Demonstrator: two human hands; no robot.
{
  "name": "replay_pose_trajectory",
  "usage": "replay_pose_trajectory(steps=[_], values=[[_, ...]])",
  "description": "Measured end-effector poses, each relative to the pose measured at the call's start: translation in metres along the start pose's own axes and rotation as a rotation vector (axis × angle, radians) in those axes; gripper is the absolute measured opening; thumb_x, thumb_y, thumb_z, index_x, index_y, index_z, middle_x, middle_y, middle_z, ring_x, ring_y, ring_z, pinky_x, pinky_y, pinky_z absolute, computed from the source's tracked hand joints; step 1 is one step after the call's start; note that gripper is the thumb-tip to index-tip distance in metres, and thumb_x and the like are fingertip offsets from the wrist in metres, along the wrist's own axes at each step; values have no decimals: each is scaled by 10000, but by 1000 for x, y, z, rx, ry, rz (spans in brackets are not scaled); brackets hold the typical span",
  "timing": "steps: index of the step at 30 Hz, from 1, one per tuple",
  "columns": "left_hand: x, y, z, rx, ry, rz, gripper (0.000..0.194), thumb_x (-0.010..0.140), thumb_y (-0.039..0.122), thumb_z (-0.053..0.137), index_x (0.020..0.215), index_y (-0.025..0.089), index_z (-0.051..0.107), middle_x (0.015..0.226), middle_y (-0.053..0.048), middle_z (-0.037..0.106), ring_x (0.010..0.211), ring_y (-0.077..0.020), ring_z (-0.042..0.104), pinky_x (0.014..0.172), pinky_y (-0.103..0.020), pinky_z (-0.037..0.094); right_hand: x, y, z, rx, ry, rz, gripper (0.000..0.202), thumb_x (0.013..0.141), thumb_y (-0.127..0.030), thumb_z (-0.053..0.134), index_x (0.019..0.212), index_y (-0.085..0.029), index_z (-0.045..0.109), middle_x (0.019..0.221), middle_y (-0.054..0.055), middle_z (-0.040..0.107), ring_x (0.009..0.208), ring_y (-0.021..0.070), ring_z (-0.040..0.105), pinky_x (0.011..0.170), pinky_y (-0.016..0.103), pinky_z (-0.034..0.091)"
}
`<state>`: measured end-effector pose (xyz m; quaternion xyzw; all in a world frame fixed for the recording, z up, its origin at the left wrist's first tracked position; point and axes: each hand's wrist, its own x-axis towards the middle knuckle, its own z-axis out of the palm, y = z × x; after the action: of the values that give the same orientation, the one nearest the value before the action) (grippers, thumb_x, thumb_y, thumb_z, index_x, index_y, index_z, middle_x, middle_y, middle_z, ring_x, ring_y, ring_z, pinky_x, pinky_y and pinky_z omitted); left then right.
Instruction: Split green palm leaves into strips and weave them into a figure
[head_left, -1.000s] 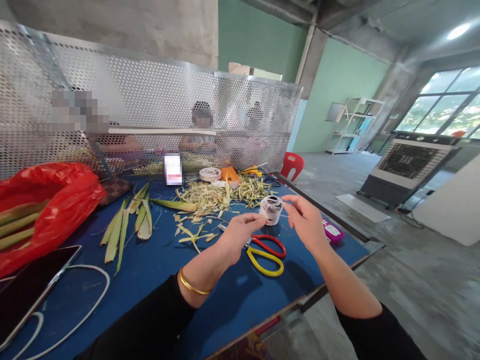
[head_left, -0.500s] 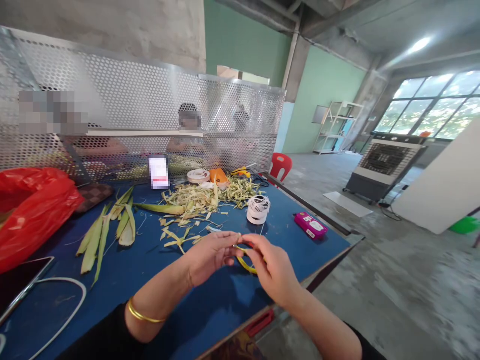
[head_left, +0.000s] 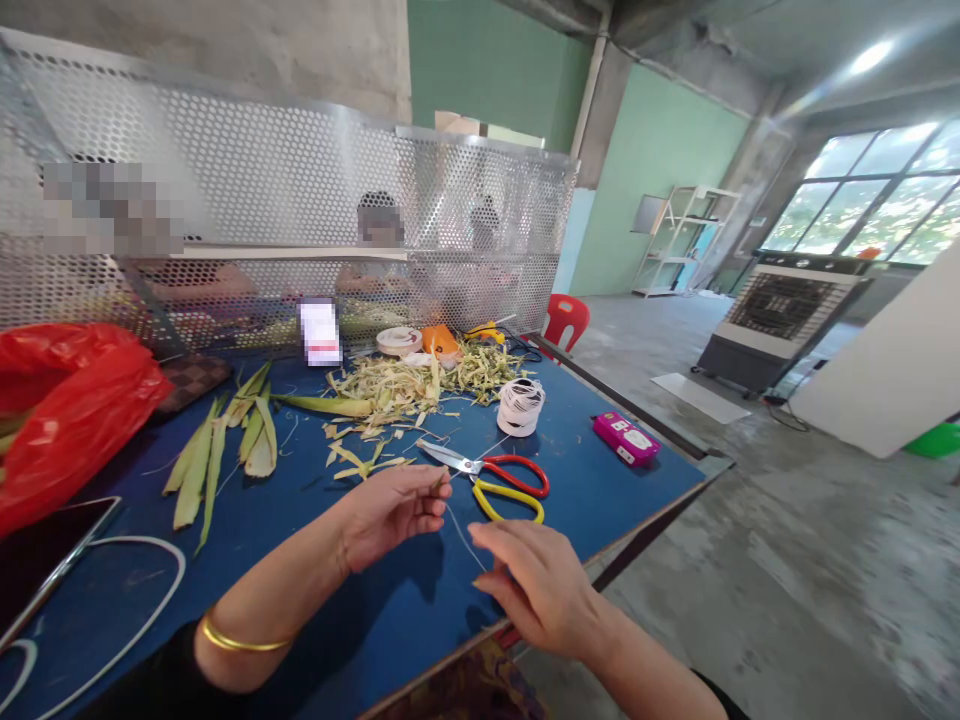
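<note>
My left hand (head_left: 401, 510) is closed in a pinch on a thin white string (head_left: 466, 537). From those fingertips, one length leads back toward the white spool (head_left: 520, 408), and a loose end hangs down to the right. My right hand (head_left: 534, 580) is held with thumb and fingers apart, close to the loose end but not visibly gripping it. Scissors (head_left: 469, 466) with one red and one yellow handle lie on the blue tabletop (head_left: 360, 610) just beyond both hands. Whatever tiny bit sits between the left fingertips besides string is too small to make out.
Pale leaf strips (head_left: 397, 390) are heaped behind the scissors, with long green husk leaves (head_left: 196, 465) to the left. A red plastic bag (head_left: 75, 410), a phone (head_left: 321, 332) and a magenta box (head_left: 625, 438) surround the work area. A perforated metal screen (head_left: 285, 170) stands behind.
My hands have moved apart, the right one back and lower. The scissors, mostly covered by the hands before, now lie in plain sight. The string's loose end shows between the hands.
</note>
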<state>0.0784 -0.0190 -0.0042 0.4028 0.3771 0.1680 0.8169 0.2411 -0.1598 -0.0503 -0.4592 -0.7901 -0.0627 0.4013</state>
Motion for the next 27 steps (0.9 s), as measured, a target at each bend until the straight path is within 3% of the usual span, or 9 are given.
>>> replay_pose_trajectory(steps=[3, 5, 7, 9, 15, 18, 22, 25, 27], values=[[-9, 3, -15, -4, 90, 8, 68, 775, 159, 650, 715, 127, 651, 672, -19, 597, 520, -91, 556, 524, -204, 512, 0, 18, -8, -17, 106, 313, 310, 891, -197, 479, 1201, -198, 481, 1052, 101, 630, 806, 177, 635, 786, 323, 503], [-14, 5, -21, -15, 130, 14, 87, 794, 144, 623, 713, 128, 650, 672, -20, 593, 514, -89, 554, 512, -202, 516, 8, 34, -14, -164, -62, 504, 263, 868, -195, 486, 1124, -178, 540, 1041, 112, 612, 888, 213, 612, 788, 336, 489], [-17, 6, -24, -24, 156, 20, 116, 812, 138, 596, 709, 127, 648, 673, -18, 589, 507, -84, 551, 501, -198, 517, 18, 49, -18, -276, -343, 502, 319, 789, -205, 568, 1103, -151, 570, 1003, 127, 612, 938, 260, 585, 816, 371, 464], [-18, 5, -26, -27, 172, 26, 125, 817, 138, 589, 706, 127, 647, 673, -16, 586, 500, -78, 544, 483, -190, 510, 29, 57, -18, -328, -483, 465, 403, 744, -150, 556, 1146, -129, 553, 1003, 136, 609, 948, 263, 576, 815, 357, 450], [-17, 0, -27, -60, 142, 61, 98, 805, 155, 610, 717, 128, 644, 667, -11, 594, 500, -71, 536, 468, -167, 489, 41, 56, -13, -358, -617, 486, 626, 657, -66, 505, 1280, -102, 459, 1022, 173, 628, 861, 279, 628, 693, 345, 454], [-16, -2, -27, -75, 144, 71, 102, 812, 167, 604, 732, 121, 646, 687, -11, 598, 503, -67, 537, 459, -165, 478, 29, 54, -23, -188, -635, 638, 706, 669, -63, 492, 1364, -127, 392, 1049, 164, 662, 918, 286, 643, 742, 376, 473], [-14, -4, -27, -105, 164, 74, 109, 820, 178, 604, 735, 121, 639, 686, -4, 598, 501, -59, 535, 455, -160, 459, 9, 48, -47, 250, -595, 827, 575, 729, -196, 570, 1300, -202, 503, 1280, 104, 578, 1129, 266, 560, 941, 407, 443], [-13, -6, -28, -114, 144, 68, 123, 830, 189, 599, 737, 117, 634, 684, 2, 598, 504, -53, 535, 465, -159, 457, 0, 38, -65, 508, -605, 1047, 715, 679, -293, 696, 1350, -233, 455, 1295, 76, 555, 1095, 239, 567, 898, 337, 483], [-13, -7, -28, -115, 130, 67, 131, 839, 192, 588, 745, 114, 633, 685, 5, 597, 506, -50, 537, 468, -159, 458, -4, 31, -73, 651, -598, 1153, 755, 654, -260, 722, 1356, -255, 443, 1232, 60, 574, 954, 182, 604, 760, 247, 517]])
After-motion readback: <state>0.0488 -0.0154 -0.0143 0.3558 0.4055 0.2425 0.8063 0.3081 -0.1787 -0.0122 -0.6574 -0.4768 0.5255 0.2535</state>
